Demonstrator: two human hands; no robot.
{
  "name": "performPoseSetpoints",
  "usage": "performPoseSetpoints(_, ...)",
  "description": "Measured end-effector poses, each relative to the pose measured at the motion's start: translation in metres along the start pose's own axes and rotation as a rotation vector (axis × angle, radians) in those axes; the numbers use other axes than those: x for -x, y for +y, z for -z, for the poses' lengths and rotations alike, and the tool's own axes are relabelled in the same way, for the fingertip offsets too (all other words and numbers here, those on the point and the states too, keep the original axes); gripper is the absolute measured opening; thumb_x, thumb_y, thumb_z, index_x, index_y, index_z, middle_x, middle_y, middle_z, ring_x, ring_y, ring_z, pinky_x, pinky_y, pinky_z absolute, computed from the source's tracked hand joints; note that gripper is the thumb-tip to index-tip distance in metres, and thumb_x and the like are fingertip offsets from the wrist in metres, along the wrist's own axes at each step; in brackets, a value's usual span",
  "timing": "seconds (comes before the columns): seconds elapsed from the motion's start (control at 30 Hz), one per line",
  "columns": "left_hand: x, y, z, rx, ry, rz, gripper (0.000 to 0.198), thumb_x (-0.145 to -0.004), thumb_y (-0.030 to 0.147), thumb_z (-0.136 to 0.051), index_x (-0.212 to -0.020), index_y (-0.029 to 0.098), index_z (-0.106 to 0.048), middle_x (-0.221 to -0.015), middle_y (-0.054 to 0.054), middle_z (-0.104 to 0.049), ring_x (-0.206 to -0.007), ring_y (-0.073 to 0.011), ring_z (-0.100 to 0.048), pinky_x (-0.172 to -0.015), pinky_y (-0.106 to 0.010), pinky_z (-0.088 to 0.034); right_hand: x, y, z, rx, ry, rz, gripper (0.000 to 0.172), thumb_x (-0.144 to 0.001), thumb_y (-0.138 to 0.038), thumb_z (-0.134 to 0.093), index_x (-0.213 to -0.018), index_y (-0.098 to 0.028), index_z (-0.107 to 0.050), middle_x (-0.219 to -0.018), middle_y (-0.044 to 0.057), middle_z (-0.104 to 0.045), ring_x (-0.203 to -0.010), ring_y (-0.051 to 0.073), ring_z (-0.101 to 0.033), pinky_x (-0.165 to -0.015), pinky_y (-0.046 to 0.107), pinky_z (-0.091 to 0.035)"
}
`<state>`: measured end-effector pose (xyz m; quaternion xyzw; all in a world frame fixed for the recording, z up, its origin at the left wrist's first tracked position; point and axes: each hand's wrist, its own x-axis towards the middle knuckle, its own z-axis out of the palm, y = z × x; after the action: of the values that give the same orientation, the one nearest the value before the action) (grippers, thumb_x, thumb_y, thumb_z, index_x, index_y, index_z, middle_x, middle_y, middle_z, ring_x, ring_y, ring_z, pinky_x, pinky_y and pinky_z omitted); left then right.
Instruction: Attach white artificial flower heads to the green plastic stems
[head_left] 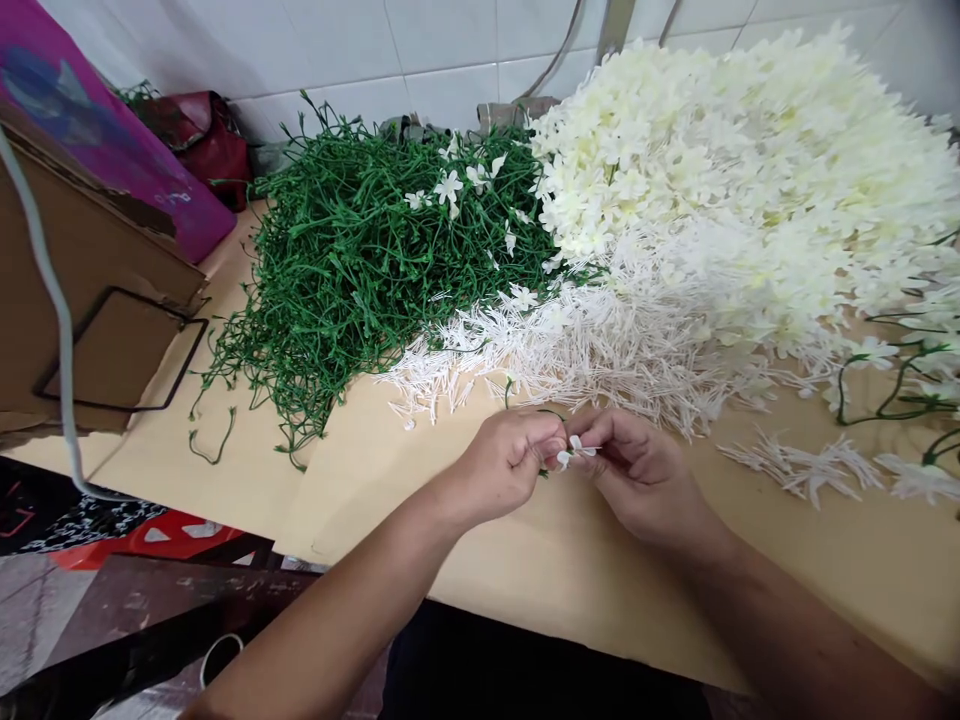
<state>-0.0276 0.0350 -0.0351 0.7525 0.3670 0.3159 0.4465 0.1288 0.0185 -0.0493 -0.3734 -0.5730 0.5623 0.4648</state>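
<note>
My left hand (510,458) is closed on a green plastic flower stem, whose ends stick out above and below the fingers. Between thumb and fingertips, my right hand (649,475) pinches a small white artificial flower (577,453) against the stem's tip. The two hands almost meet over the near part of the table. Just beyond them lies a heap of thin white stamen sticks (592,355). Farther back on the left is a large tangle of green stems (375,240), with a few white blossoms on top. A tall mound of cream-white petals (720,160) stands at the back right.
Flowers on green stems (892,380) lie at the right edge, near a small bunch of white sticks (802,465). On the left stand a cardboard box (97,310), a black wire frame (124,405) and a pale cable (56,290). A tiled wall (450,40) bounds the back.
</note>
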Motion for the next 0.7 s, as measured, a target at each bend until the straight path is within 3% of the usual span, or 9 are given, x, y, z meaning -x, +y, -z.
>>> performPoseSetpoints(0.2, -0.002, 0.001, -0.001, 0.039, -0.004, 0.033, 0.026, -0.084, 0.021, -0.035, -0.059, 0.017, -0.04, -0.057, 0.002, -0.042, -0.058, -0.0101, -0.04, -0.058, -0.023, -0.032, -0.004, -0.004, 0.001, -0.037, 0.007, -0.014, 0.013, -0.076, -0.026, -0.061, -0.068, -0.02, -0.054, -0.072, 0.001, -0.058, -0.068, 0.013, -0.057, -0.062, 0.027, -0.046)
performPoseSetpoints(0.47, -0.002, 0.005, 0.002, 0.186, -0.017, 0.17, 0.03, -0.085, 0.031, -0.038, -0.06, 0.016, -0.043, -0.059, 0.002, -0.045, -0.06, -0.0085, -0.043, -0.058, -0.021, -0.035, -0.004, -0.012, 0.011, -0.077, -0.038, -0.163, 0.019, -0.064, -0.028, -0.074, -0.072, -0.02, -0.059, -0.068, -0.001, -0.062, -0.066, 0.012, -0.06, -0.063, 0.024, -0.048)
performPoseSetpoints(0.7, -0.003, 0.009, 0.004, 0.269, -0.016, 0.22, 0.03, -0.085, 0.034, -0.039, -0.062, 0.016, -0.045, -0.059, 0.002, -0.046, -0.06, -0.0087, -0.044, -0.058, -0.021, -0.037, -0.005, -0.018, 0.012, -0.021, -0.04, -0.08, 0.008, -0.072, -0.028, -0.067, -0.073, -0.021, -0.063, -0.071, 0.001, -0.066, -0.07, 0.014, -0.062, -0.066, 0.029, -0.051)
